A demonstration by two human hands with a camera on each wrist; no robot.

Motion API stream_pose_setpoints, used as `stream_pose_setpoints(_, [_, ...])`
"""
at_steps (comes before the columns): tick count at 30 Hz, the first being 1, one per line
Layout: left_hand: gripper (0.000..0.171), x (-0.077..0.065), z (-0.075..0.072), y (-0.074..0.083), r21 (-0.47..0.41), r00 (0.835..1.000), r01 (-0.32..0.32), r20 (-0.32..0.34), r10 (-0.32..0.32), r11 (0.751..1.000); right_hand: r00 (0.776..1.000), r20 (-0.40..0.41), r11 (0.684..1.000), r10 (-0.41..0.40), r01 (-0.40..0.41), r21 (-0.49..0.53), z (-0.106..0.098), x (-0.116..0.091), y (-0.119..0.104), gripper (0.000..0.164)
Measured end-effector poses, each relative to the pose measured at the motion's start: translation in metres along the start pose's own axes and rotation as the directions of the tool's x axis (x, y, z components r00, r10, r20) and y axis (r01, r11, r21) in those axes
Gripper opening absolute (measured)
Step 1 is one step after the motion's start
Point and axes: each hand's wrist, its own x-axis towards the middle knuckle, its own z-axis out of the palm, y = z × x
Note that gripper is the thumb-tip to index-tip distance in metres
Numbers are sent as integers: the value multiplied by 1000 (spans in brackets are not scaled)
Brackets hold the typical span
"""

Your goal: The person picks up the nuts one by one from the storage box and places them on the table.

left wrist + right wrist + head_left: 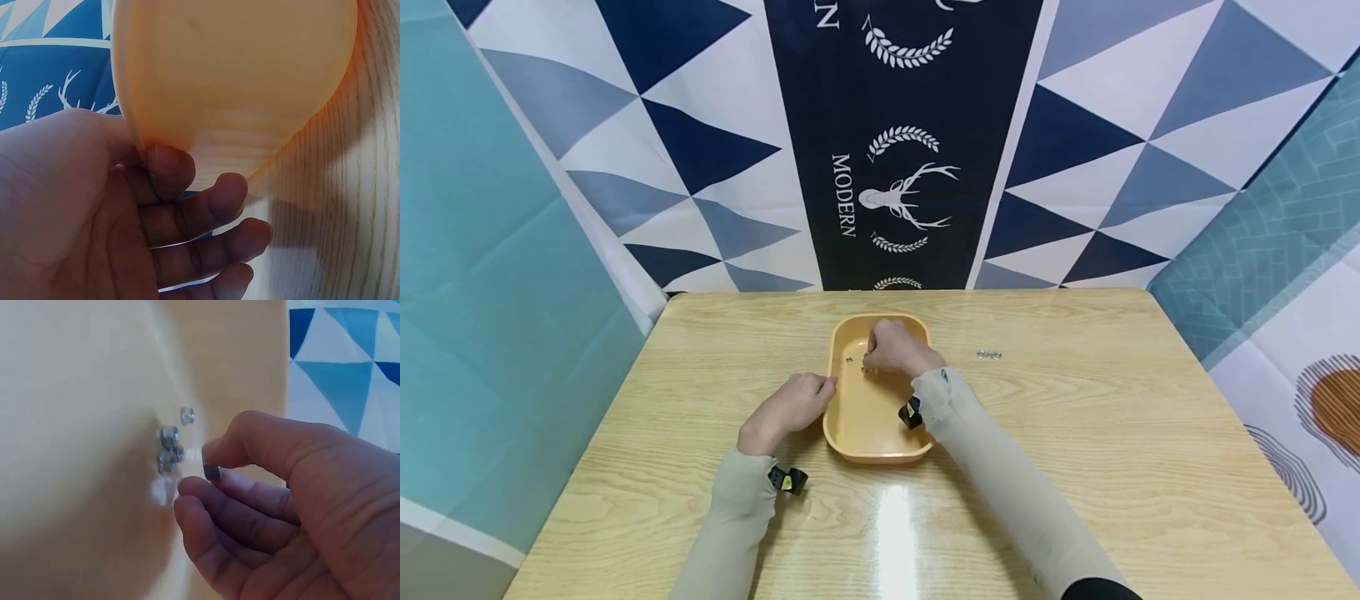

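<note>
A yellow-orange plastic tray (pixel 872 429) sits on the table with its long side pointing away from me. My left hand (pixel 793 404) grips its left rim, thumb and index finger pinching the wall (pixel 206 94) while the other fingers stay outside. Inside the far half, my right hand (pixel 897 346) pinches a small dark metal nut (pixel 212 472) between thumb and index finger. Several shiny metal nuts (pixel 167 436) lie on the tray floor just beyond the fingertips, one (pixel 187 415) a little apart. In the head view a single nut (pixel 849 359) shows near the left wall.
To the right of the tray, a short row of small shiny metal pieces (pixel 988 354) lies on the wooden table (pixel 1075 467). A patterned cloth (pixel 895 125) hangs behind the table's far edge. Each wrist wears a small black camera (pixel 787 480).
</note>
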Motion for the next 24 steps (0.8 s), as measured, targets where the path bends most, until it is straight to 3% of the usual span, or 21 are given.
stream_pose_setpoints(11, [48,1,0,0,-4,1000,10,11,-10,1000,998,-54,996,-34,38,83,-25,-16,7,5])
stream_pose_setpoints(24, [47,0,0,-2,-12,1000,-7,5,7,1000,994,-106,992,-17,30,124,-53,-35,16,12])
